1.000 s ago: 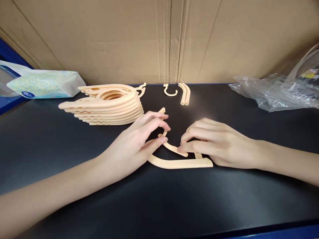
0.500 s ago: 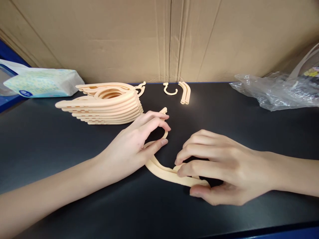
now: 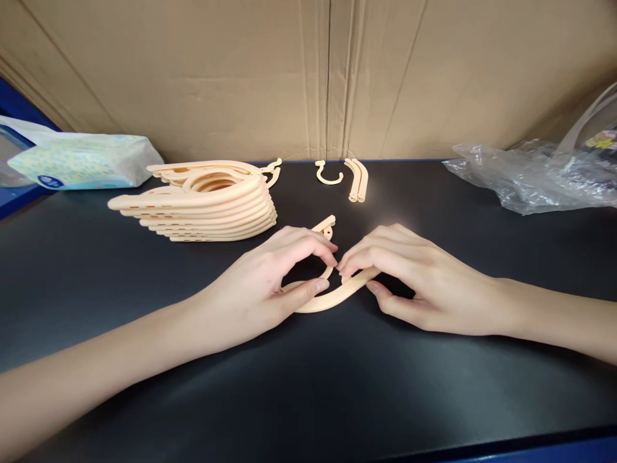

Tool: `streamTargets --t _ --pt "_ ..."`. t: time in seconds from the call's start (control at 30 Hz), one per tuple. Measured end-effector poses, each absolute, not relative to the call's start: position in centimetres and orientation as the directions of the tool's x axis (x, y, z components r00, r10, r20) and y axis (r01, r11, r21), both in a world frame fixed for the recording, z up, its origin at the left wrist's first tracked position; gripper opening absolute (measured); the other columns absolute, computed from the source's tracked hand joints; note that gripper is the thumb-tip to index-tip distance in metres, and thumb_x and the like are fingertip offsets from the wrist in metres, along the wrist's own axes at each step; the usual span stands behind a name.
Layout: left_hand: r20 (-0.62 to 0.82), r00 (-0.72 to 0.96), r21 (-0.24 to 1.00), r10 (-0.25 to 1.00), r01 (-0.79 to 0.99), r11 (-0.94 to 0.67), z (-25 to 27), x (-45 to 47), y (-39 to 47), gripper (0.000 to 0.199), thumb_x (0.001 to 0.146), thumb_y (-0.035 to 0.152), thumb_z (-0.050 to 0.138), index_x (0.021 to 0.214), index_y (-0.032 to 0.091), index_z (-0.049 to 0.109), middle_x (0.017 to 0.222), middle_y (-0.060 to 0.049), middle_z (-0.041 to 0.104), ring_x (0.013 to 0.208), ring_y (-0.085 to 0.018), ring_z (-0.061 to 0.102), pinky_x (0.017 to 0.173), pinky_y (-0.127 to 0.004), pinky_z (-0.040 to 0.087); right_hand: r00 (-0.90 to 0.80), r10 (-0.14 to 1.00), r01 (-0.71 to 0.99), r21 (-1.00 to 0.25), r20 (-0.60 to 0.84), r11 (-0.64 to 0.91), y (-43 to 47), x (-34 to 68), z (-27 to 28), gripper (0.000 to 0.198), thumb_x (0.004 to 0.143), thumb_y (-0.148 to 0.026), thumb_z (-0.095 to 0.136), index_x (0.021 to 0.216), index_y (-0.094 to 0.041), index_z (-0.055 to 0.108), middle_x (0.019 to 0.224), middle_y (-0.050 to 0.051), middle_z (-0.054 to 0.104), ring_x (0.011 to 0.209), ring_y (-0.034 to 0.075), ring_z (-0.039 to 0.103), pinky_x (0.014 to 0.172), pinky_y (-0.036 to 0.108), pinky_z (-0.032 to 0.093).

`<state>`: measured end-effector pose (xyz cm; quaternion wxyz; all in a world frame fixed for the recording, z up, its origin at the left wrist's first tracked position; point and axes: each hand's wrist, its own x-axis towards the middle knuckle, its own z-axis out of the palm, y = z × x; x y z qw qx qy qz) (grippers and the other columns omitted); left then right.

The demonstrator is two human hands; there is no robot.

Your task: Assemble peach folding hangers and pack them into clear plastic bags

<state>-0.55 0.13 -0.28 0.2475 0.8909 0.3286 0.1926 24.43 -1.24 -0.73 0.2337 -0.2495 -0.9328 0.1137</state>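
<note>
A cream plastic folding hanger (image 3: 332, 299) lies on the black table between my two hands. My left hand (image 3: 284, 273) is curled over its middle, thumb and fingers gripping the curved part. Past those fingers the hanger's far end (image 3: 328, 224) sticks out, with a small round hole. My right hand (image 3: 405, 273) pinches the arm on the right side between thumb and fingers, its fingertips close to those of my left hand. Part of the hanger is hidden beneath both hands.
A stack of cream hangers (image 3: 212, 206) stands at the back left. Behind my hands lie a loose hook (image 3: 330, 173) and two short curved arms (image 3: 357, 181). A tissue pack (image 3: 91, 161) is far left, a clear plastic bag (image 3: 525, 177) far right, a cardboard wall (image 3: 241, 77) behind.
My right hand has swung the hanger's right arm up and away from me, bringing it closer to my left hand. My left hand has shifted slightly right, still on the hanger.
</note>
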Motion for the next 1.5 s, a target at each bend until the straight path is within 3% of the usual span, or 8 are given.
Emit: streamTargets --t 0.13,0.27,0.47,0.73,0.87,1.07,1.33,1.5 --pt "0.182 0.722 0.567 0.667 0.477 -0.671 -0.2 -0.6 0.0 0.020 0.101 0.031 0.047 0.115 0.025 0.060 0.127 -0.002 0.063 0.116 -0.020 0.057 0.094 -0.029 0.048 -0.748 0.543 0.443 -0.321 0.381 0.837 -1.1 24.5 -0.8 0.035 0.086 0.000 0.047 0.114 -0.018 0.057 0.105 0.006 0.069 0.095 0.019 0.060 0.089 0.035 0.044" --pt "0.198 0.713 0.553 0.673 0.485 -0.677 -0.3 -0.8 0.0 0.029 0.099 0.015 0.037 0.116 0.026 0.058 0.126 -0.002 0.062 0.113 -0.018 0.058 0.094 -0.030 0.048 -0.730 0.568 0.480 -0.307 0.380 0.822 -0.8 24.6 -1.0 0.038 0.085 0.003 0.045 0.115 -0.018 0.057 0.105 0.006 0.069 0.095 0.019 0.060 0.088 0.035 0.044" --pt "0.263 0.753 0.517 0.604 0.418 -0.747 -0.6 -1.0 0.0 0.038 0.095 0.004 0.036 0.117 0.025 0.057 0.137 -0.004 0.054 0.128 -0.018 0.054 0.102 -0.030 0.047 -0.696 0.588 0.509 -0.294 0.412 0.809 -0.7 24.6 -1.1 0.034 0.088 0.000 0.047 0.113 -0.021 0.056 0.105 0.005 0.069 0.095 0.020 0.061 0.087 0.036 0.044" --pt "0.351 0.714 0.415 0.606 0.461 -0.784 -0.6 -0.8 -0.1 0.033 0.095 0.006 0.040 0.120 0.022 0.054 0.138 -0.005 0.053 0.130 -0.017 0.051 0.109 -0.029 0.042 -0.542 0.667 0.636 -0.270 0.511 0.723 -0.7 24.6 -1.1 0.016 0.093 -0.014 0.057 0.108 -0.020 0.057 0.082 -0.001 0.066 0.076 0.017 0.060 0.077 0.034 0.045" --pt "0.343 0.714 0.420 0.610 0.465 -0.780 -0.4 -0.6 -0.3 0.034 0.091 0.007 0.047 0.122 0.022 0.052 0.141 -0.004 0.051 0.128 -0.016 0.052 0.109 -0.028 0.041 -0.534 0.711 0.684 -0.261 0.457 0.681 -0.7 24.7 -1.1 0.012 0.098 -0.030 0.057 0.103 -0.019 0.058 0.087 0.001 0.068 0.079 0.018 0.062 0.083 0.036 0.042" --pt "0.346 0.721 0.419 0.600 0.454 -0.786 -0.7 -0.6 -0.2 0.037 0.092 0.024 0.061 0.128 0.022 0.051 0.144 -0.007 0.050 0.132 -0.019 0.050 0.113 -0.033 0.040 -0.590 0.694 0.628 -0.307 0.412 0.715 -0.9 24.5 -0.7 0.039 0.105 -0.049 0.036 0.113 -0.017 0.057 0.108 0.008 0.069 0.093 0.022 0.064 0.086 0.039 0.042" --pt "0.232 0.760 0.279 0.606 0.545 -0.791 -0.9 -0.5 -0.6 0.093 0.081 0.069 0.066 0.148 0.013 0.033 0.156 -0.018 0.041 0.147 -0.033 0.035 0.122 -0.052 0.028 -0.804 0.479 0.332 -0.402 0.352 0.853 -0.7 24.8 -0.8 0.045 0.103 -0.047 0.044 0.135 -0.015 0.048 0.133 0.013 0.063 0.120 0.022 0.059 0.100 0.036 0.044" --pt "0.215 0.741 0.274 0.637 0.580 -0.767 -1.2 -0.7 -0.8 0.110 0.079 0.079 0.059 0.155 0.010 0.021 0.155 -0.021 0.041 0.144 -0.036 0.039 0.121 -0.054 0.029 -0.597 0.672 0.390 -0.574 0.437 0.720 -0.6 24.8 -0.6 0.032 0.105 -0.042 0.041 0.118 -0.019 0.059 0.115 0.006 0.066 0.107 0.017 0.063 0.092 0.028 0.048"
